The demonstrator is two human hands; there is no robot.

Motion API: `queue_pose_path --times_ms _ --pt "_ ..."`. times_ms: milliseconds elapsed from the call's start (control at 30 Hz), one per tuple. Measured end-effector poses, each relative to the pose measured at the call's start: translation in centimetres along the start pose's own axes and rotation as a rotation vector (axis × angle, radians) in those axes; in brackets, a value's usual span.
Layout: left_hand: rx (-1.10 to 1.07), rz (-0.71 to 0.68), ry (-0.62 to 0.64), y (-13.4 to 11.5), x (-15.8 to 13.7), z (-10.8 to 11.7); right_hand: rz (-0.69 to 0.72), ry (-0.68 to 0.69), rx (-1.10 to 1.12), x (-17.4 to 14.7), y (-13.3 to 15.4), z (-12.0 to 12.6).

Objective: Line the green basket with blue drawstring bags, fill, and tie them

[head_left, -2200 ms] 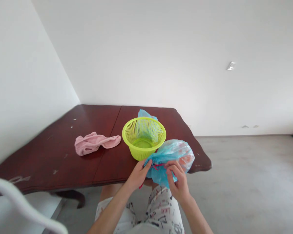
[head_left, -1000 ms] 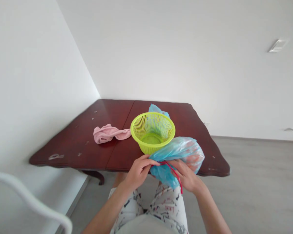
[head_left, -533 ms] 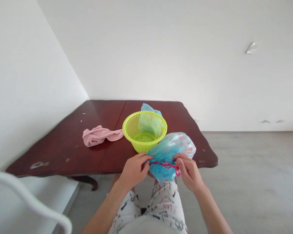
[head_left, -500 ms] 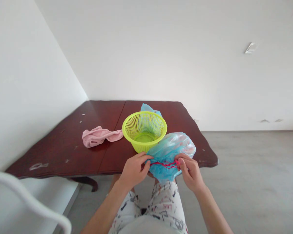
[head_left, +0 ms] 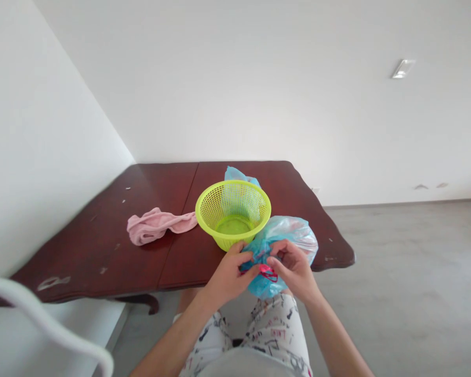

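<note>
A thin blue plastic bag (head_left: 297, 230) rests at the table's front edge, its gathered neck towards me. My left hand (head_left: 232, 273) is closed on the neck from the left, its thumb pressing a pinkish-red string (head_left: 268, 272) that lies bunched in a loop. From the right, my right hand (head_left: 292, 266) pinches at the gathered neck, fingertips close to the left ones. What exactly its fingertips grip is partly hidden. Just behind my left hand stands a yellow-green plastic basket (head_left: 230, 244) with perforated sides, touching or nearly touching the bag.
Behind the basket sits a second blue bag (head_left: 235, 174). A twisted pink cloth (head_left: 151, 227) lies left of the basket on the dark red wooden table (head_left: 157, 183). A white curved rail (head_left: 43, 319) is at the lower left. White walls (head_left: 220, 78) border the table.
The string was stretched between my hands and is now bunched by the left thumb. My right hand has moved left onto the bag's neck, and the hands are closer together.
</note>
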State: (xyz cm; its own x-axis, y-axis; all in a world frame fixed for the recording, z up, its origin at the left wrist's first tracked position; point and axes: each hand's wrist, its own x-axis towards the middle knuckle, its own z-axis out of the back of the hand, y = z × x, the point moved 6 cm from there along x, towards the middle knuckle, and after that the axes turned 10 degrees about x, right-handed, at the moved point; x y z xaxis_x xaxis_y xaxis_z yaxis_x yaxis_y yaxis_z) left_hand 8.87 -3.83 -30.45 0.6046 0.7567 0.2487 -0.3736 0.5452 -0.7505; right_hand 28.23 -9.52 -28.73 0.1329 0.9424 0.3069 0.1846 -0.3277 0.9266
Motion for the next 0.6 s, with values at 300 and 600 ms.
queue_pose_path --times_ms 300,600 --pt "-0.07 0.173 0.023 0.3 0.5 -0.7 -0.134 0.038 -0.229 1.4 -0.1 2.5" --pt "0.343 0.295 0.185 4.9 -0.9 -1.3 0.05 -0.184 -0.592 1.3 2.1 7.8"
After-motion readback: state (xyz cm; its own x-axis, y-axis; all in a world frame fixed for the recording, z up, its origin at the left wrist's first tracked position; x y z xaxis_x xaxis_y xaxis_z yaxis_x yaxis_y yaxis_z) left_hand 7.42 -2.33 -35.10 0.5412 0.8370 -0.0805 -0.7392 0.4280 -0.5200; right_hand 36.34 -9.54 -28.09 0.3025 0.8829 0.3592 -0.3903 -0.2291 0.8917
